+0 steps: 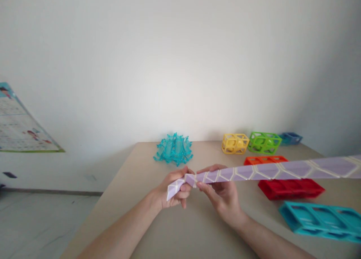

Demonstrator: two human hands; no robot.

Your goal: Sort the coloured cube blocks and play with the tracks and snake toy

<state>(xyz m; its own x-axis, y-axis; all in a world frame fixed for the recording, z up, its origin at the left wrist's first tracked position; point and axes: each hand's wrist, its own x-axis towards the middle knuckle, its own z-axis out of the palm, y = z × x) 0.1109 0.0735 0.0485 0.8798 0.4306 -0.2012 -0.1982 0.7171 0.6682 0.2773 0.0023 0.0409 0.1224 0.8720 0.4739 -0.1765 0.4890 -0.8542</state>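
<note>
A long lavender segmented strip [245, 172] with pale angled lines stretches from my hands out past the right edge of the view. My left hand [175, 189] is closed on the strip near its left end, which bends downward over the fingers. Close beside it, my right hand [221, 195] pinches the same strip, thumb on the near side and fingers behind. Between the two hands the strip has a kink. Both hands are raised over the table, and the strip partly hides the fingers.
On the beige table [158, 236] stand a pile of turquoise clear pieces [174, 149], a yellow frame block [235, 143], a green one [264, 143] and a blue one [291, 138]. Orange [265, 160], red [291, 189] and teal blocks [324, 220] lie at right. A poster [25, 123] hangs left.
</note>
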